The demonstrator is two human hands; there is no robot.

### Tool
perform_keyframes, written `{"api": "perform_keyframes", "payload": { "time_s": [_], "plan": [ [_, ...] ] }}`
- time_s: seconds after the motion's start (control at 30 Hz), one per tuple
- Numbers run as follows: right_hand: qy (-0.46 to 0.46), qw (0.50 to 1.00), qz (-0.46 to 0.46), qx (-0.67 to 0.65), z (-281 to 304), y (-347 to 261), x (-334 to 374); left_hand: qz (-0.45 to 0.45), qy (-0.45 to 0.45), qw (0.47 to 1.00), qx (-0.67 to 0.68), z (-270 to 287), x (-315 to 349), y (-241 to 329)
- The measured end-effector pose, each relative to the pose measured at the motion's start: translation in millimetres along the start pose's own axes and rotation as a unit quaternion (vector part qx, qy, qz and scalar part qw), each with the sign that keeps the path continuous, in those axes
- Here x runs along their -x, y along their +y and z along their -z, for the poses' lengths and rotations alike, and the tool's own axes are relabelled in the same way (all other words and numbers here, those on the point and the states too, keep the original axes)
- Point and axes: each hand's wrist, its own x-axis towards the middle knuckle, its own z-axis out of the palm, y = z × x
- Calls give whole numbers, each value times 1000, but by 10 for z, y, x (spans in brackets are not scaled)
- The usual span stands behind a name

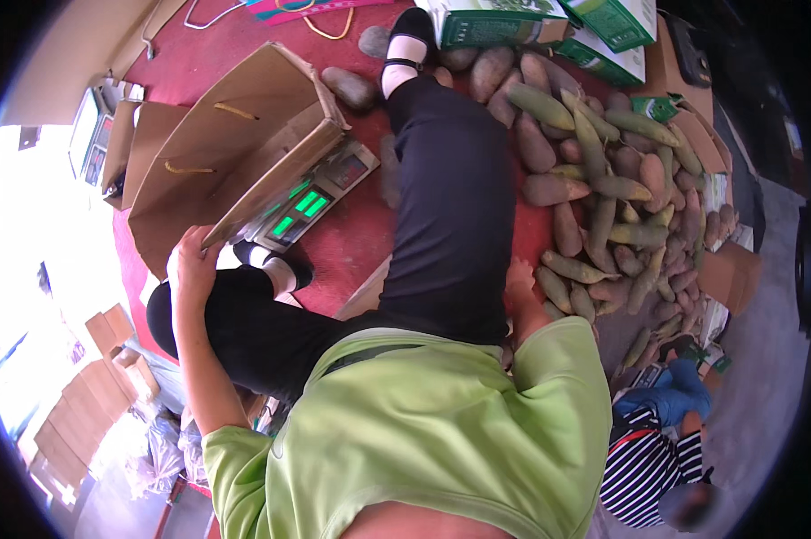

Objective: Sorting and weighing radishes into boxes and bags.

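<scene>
My left hand (193, 262) grips the near edge of an open cardboard box (235, 135), its fingers bent over the rim. The box is tilted, with rope handles on its inner wall, and rests at a digital scale (320, 198) with lit green displays. Beside my right thigh, my right hand (518, 283) is low at the left edge of a large pile of root vegetables. My leg partly hides it, and its fingers are unclear. The pile mixes long green radish-like roots (590, 139) with reddish-brown roots (536, 148).
Green-and-white cartons (500, 22) stand beyond the pile. A person in a striped top (643, 467) sits at the lower right. Folded cardboard (73, 413) and plastic bags (158, 449) lie at the lower left. Red covering (343, 256) spreads under the scale; my feet rest near it.
</scene>
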Motion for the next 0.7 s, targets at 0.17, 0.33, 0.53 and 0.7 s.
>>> {"api": "perform_keyframes", "payload": {
  "time_s": [0.17, 0.33, 0.53, 0.7],
  "plan": [
    [36, 999, 37, -2, -223, 65, 62, 18, -14, 1000, -5, 3, -38, 61],
    [65, 995, 54, -62, -59, 274, -229, 8, 15, 1000, -1, -27, 2, -4],
    [177, 926, 189, -275, 875, -62, -90, 5, 46, 999, 3, -18, -22, 10],
    [251, 800, 368, -401, 1804, -534, -119, 1, 41, 999, 7, -12, -56, 95]
  ]
}}
